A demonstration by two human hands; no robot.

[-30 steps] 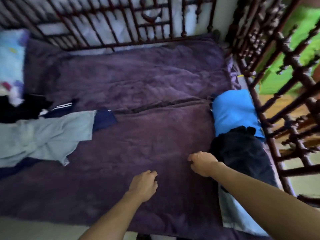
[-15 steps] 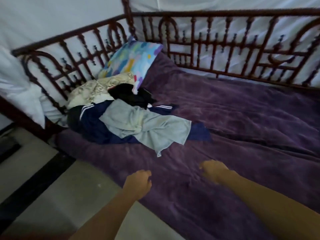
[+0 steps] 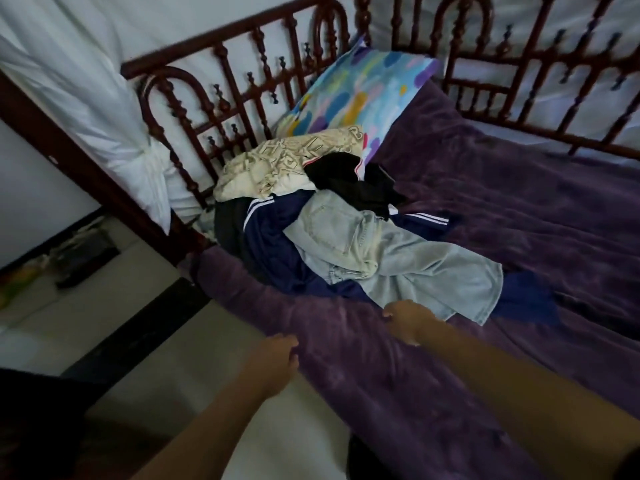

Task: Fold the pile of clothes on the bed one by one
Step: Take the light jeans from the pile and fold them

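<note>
Found the pile of clothes (image 3: 329,220) heaped on the bed directly in front of the pillow (image 3: 363,95), touching its lower edge. Judged soft and limp throughout, light to lift singly, likely to drag overlapping neighbours along. Noted the pale denim jeans (image 3: 398,268) uppermost, spread farthest from the pillow. Judged these the heaviest and stiffest of the lot, best taken at the waistband or by the loose leg hem.

Counted four garments in view: one pair of jeans, one navy striped garment (image 3: 273,258), one black garment (image 3: 349,181) close under the pillow, and one cream printed garment (image 3: 277,168) against the pillow's lower edge. Could not rule out more beneath.

Observed the right hand (image 3: 408,320) on the far side of the jeans from the pillow, just beside the leg hem, fingers loosely curled, gripping nothing. Observed the left hand (image 3: 275,362) farther still from the pillow, at the blanket's edge, fingers relaxed, empty. Counted one pillow, one purple blanket (image 3: 519,209), two hands.
</note>
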